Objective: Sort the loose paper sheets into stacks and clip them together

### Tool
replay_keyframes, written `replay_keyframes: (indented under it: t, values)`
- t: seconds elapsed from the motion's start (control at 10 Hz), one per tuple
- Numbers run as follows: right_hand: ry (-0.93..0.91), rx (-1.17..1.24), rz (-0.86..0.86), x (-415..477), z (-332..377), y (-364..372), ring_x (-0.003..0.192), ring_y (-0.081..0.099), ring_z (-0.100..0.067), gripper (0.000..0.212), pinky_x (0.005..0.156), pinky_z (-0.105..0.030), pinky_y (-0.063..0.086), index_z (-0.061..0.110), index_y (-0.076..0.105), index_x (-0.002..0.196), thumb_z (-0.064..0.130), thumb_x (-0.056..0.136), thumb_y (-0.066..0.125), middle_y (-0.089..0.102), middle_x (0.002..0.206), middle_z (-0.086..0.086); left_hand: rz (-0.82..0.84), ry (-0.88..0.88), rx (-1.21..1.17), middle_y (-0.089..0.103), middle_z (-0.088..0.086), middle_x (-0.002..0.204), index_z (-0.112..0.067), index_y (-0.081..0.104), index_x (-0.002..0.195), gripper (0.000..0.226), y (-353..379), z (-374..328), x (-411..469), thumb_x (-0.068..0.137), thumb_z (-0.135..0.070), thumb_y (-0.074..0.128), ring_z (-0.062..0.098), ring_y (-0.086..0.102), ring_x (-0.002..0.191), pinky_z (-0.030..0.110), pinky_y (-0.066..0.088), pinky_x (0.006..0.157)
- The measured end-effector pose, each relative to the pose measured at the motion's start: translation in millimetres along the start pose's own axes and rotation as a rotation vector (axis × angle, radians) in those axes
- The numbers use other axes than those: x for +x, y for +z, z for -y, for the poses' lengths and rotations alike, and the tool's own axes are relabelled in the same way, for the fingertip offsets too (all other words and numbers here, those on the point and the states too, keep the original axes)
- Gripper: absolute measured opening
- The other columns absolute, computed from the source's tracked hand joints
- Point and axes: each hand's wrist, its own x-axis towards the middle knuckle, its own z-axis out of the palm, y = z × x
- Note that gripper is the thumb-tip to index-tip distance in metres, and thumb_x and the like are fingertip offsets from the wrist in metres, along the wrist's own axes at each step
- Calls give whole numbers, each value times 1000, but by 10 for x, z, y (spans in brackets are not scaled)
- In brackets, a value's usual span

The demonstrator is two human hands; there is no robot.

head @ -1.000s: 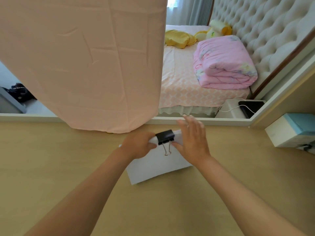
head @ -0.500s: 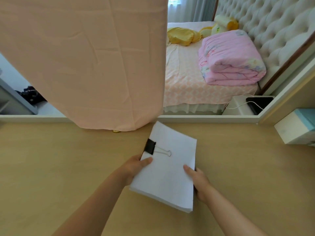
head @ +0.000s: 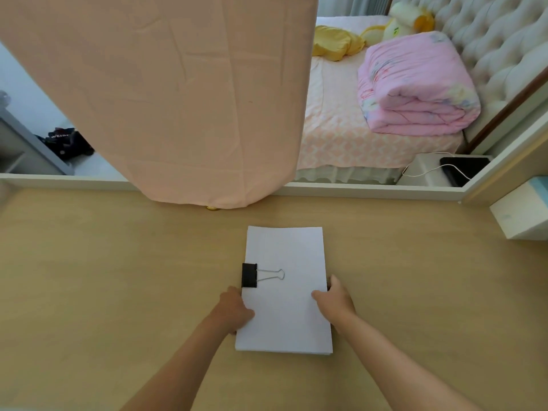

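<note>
A stack of white paper sheets (head: 286,295) lies flat on the wooden table (head: 118,277), squared up in front of me. A black binder clip (head: 249,275) grips its left edge, its silver wire handle folded onto the top sheet. My left hand (head: 234,310) holds the stack's left edge just below the clip, thumb on top. At the right edge my right hand (head: 335,302) holds the stack, thumb resting on the paper.
A pink cloth (head: 178,99) hangs down to the table's far edge. A white and blue box (head: 522,212) stands at the right end of the table. Beyond the white ledge (head: 355,191) is a bed with a folded pink quilt (head: 415,84).
The clipped stack went from standing on edge to lying flat, then turned until straight in front of me. Both hands moved from the clip to the stack's side edges.
</note>
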Motion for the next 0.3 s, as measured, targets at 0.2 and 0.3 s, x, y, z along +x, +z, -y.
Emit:
replay_keyframes:
  t: [0.2,0.3]
  values:
    - [-54,-93,26,-169,-133,179,126,51,-23,70,106,-40,44,26,32,146,25,80,57,50,140,6,-22,54,-111,48,9,133,-9,45,139,56,14,85,-37,91,-35,62,25,58,111,42,50,100]
    - [-57,-56,48,-280,-11,116,129,50,-23,75,107,-38,42,21,27,150,26,85,64,47,146,3,-8,77,-191,50,10,143,-6,41,144,52,-63,60,-171,99,-29,55,25,54,122,35,45,103]
